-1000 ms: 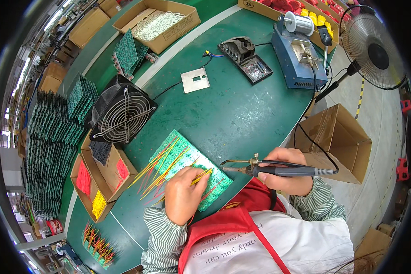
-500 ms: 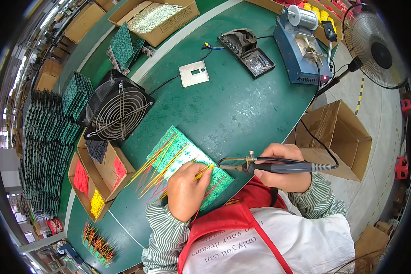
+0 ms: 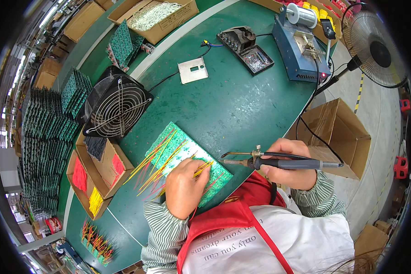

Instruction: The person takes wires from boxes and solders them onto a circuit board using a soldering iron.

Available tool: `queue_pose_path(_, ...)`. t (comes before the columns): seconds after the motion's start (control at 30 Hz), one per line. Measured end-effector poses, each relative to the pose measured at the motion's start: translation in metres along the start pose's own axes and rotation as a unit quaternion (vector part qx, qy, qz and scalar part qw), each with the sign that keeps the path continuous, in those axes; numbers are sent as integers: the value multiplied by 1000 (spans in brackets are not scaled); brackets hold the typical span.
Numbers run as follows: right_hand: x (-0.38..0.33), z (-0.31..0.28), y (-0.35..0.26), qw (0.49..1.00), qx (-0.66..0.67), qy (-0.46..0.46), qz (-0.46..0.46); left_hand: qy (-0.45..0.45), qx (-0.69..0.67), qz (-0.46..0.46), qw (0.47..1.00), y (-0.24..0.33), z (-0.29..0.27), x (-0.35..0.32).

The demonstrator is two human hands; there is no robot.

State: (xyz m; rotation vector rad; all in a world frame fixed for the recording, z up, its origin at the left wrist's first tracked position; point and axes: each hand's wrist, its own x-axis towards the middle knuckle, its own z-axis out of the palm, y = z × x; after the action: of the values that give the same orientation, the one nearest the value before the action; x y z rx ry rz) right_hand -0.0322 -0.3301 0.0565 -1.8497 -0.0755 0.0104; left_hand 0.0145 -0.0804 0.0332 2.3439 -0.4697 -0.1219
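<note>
A green circuit board panel (image 3: 220, 179) lies at an angle on the bench, with red and yellow wires (image 3: 159, 154) fanning out over its left side. Over its near part, my left hand (image 3: 183, 186) pinches a yellow wire (image 3: 207, 167) between thumb and forefinger; whether it grips more strands is hidden. My right hand (image 3: 293, 149) is closed around a soldering iron (image 3: 283, 163) that has a thin brass-coloured feed tube clamped above it. The iron's tip points left, just off the board's right edge by the pinched wire.
A black fan (image 3: 118, 107) and a divided cardboard box (image 3: 106, 176) of cut wires stand left. Stacked boards (image 3: 45, 150) rise beyond them. A blue soldering station (image 3: 301, 57) with a solder spool (image 3: 302, 17) is far right; its cable runs to the iron. A black tray (image 3: 256, 60) sits nearby.
The soldering iron in my right hand has drawn back slightly to the right, its tip moving away from the board's edge. My left hand keeps its pinch, nearly in place.
</note>
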Motion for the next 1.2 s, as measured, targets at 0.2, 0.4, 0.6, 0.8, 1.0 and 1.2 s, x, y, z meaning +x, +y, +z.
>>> queue_pose_path(0.2, -6, -3, 2, 1000, -12, 10, -9, -40, 122, -1, 992, -15, -48, -29)
queue_pose_path(0.4, -7, 3, -3, 1000, 3, -12, -20, 37, 201, -168, 964, 10, -104, -60)
queue_pose_path(0.6, -12, 10, -8, 1000, 10, -15, -14, -28, 18, 67, 997, 45, -61, -61)
queue_pose_path(0.8, -20, 13, -13, 998, -10, -43, -35, -47, 69, -21, 996, -3, -33, -75)
queue_pose_path(1.0, -23, 27, -13, 996, -8, -59, -64, -38, -60, -106, 992, -10, -32, -79)
queue_pose_path(1.2, -22, 36, -12, 993, 39, -108, -21, -36, -51, -97, 993, -11, -28, -77)
